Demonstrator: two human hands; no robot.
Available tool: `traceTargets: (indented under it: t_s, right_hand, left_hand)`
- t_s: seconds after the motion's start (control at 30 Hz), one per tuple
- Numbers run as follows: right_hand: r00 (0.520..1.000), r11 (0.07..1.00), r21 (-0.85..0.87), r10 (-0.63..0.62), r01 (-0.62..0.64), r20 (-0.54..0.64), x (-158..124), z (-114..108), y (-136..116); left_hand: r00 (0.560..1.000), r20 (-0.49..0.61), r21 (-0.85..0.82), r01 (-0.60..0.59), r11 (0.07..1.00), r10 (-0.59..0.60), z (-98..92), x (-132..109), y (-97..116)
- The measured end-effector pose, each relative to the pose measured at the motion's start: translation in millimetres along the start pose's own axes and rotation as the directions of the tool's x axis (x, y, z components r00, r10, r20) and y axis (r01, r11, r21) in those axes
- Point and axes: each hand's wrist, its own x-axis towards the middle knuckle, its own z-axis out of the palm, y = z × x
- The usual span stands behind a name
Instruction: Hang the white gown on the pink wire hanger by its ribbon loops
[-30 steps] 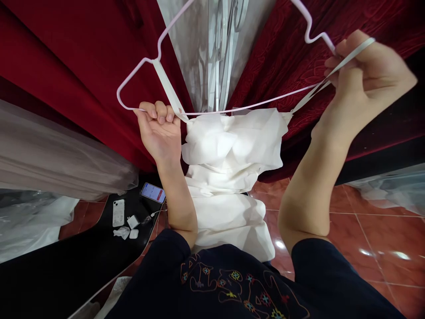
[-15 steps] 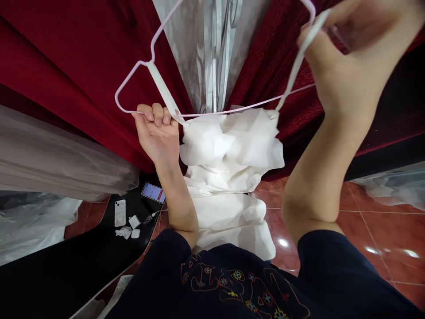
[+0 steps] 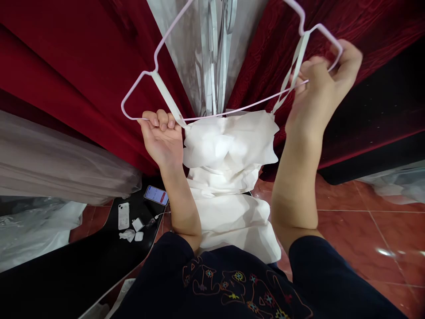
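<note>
A pale pink clothes hanger [image 3: 158, 49] is held up in front of me, its top beyond the upper edge of view. From it hangs a white dress [image 3: 229, 137] with a ruffled top, one strap in each of the hanger's notches. My left hand [image 3: 162, 137] is closed around the lower bar near the left corner, beside the left strap [image 3: 166, 95]. My right hand [image 3: 318, 88] grips the right end of the hanger, fingers curled round its corner. The right strap [image 3: 299, 55] runs down from its notch past the fingers, which partly hide it.
Red curtains [image 3: 76, 57] hang on both sides of silvery fabric strips [image 3: 212, 53]. A black bench [image 3: 66, 261] at left bears a lit phone [image 3: 156, 195], a white phone [image 3: 123, 215] and a charger [image 3: 137, 224]. Sheer fabric [image 3: 59, 146] hangs at left above red floor tiles [image 3: 348, 239].
My right hand has come down and inward from the raised strap to the hanger's right end. The right strap now sits in its notch. My left hand keeps its hold.
</note>
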Motion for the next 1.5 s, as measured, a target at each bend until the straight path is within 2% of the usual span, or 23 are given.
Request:
traceTargets:
  t_s: [0.07, 0.1, 0.13, 0.2, 0.3, 0.37, 0.43, 0.57, 0.77, 0.87, 1.0, 1.07, 1.17, 1.27, 1.33, 1.4, 1.5]
  right_hand:
    - [0.981, 0.951, 0.268, 0.182, -0.156, -0.074, -12, 7, 3]
    - [0.967, 0.917, 0.342, 0.243, -0.205, -0.074, -19, 11, 3]
    - [0.961, 0.900, 0.357, 0.276, -0.250, -0.022, -26, 16, 3]
    - [0.979, 0.929, 0.312, 0.199, -0.199, 0.032, -37, 24, 1]
    - [1.000, 0.970, 0.239, -0.031, 0.030, -0.002, -47, 27, -2]
    - [0.997, 0.971, 0.225, -0.074, 0.077, -0.022, -50, 22, -2]
    - [0.998, 0.975, 0.215, -0.063, 0.060, 0.008, -51, 15, -2]
    - [0.988, 0.976, 0.215, -0.011, -0.022, 0.152, -54, 4, -1]
    - [0.960, 0.964, 0.210, 0.108, -0.165, 0.260, -55, 3, -1]
    - [0.953, 0.964, 0.200, 0.115, -0.176, 0.281, -53, 2, 3]
    - [0.960, 0.974, 0.167, 0.104, -0.151, 0.262, -49, 1, 10]
    - [0.965, 0.978, 0.158, 0.092, -0.133, 0.244, -47, 1, 11]
    - [0.967, 0.978, 0.148, 0.109, -0.145, 0.232, -45, 1, 9]
    - [0.958, 0.971, 0.132, 0.167, -0.201, 0.232, -45, 3, 10]
    - [0.958, 0.968, 0.123, 0.188, -0.218, 0.217, -46, 5, 11]
    - [0.963, 0.972, 0.118, 0.178, -0.204, 0.202, -46, 6, 13]
    - [0.969, 0.977, 0.127, 0.143, -0.171, 0.203, -48, 7, 13]
  left_hand:
    - [1.000, -0.003, -0.021, 0.015, 1.000, -0.015, 0.2, -1, -3]
    - [1.000, -0.004, -0.030, 0.021, 0.999, -0.021, 0.1, -1, -4]
    - [1.000, -0.002, -0.043, 0.025, 0.999, -0.025, -0.1, -1, -4]
    - [0.999, 0.013, -0.071, 0.035, 0.997, -0.034, -0.6, -2, -3]
    - [0.999, -0.004, -0.028, 0.052, 0.998, -0.052, -0.2, -4, -1]
    - [0.998, -0.043, 0.049, 0.055, 0.997, -0.053, 0.6, -5, -1]
    - [0.997, -0.071, 0.104, 0.050, 0.993, -0.043, 1.1, -5, -2]
    - [0.997, -0.067, 0.133, 0.043, 0.990, -0.034, 0.1, -5, -1]
    - [0.995, 0.064, 0.143, 0.061, 0.988, -0.071, -0.8, -13, 3]
    - [0.981, 0.157, 0.303, 0.064, 0.951, -0.116, 0.0, -20, 5]
    - [0.960, 0.215, 0.631, 0.003, 0.775, -0.179, 4.8, -30, 17]
    - [0.963, 0.212, 0.697, -0.032, 0.716, -0.164, 9.3, -33, 27]
    - [0.978, 0.168, 0.636, -0.010, 0.771, -0.126, 16.3, -28, 42]
    - [0.988, 0.137, 0.418, 0.002, 0.908, -0.066, 19.1, -12, 55]
    - [0.991, 0.129, 0.275, 0.000, 0.961, -0.037, 16.8, 2, 61]
    - [0.991, 0.134, 0.186, -0.007, 0.982, -0.019, 11.2, 15, 64]
    - [0.993, 0.115, 0.142, -0.038, 0.989, 0.022, -2.2, 25, 61]
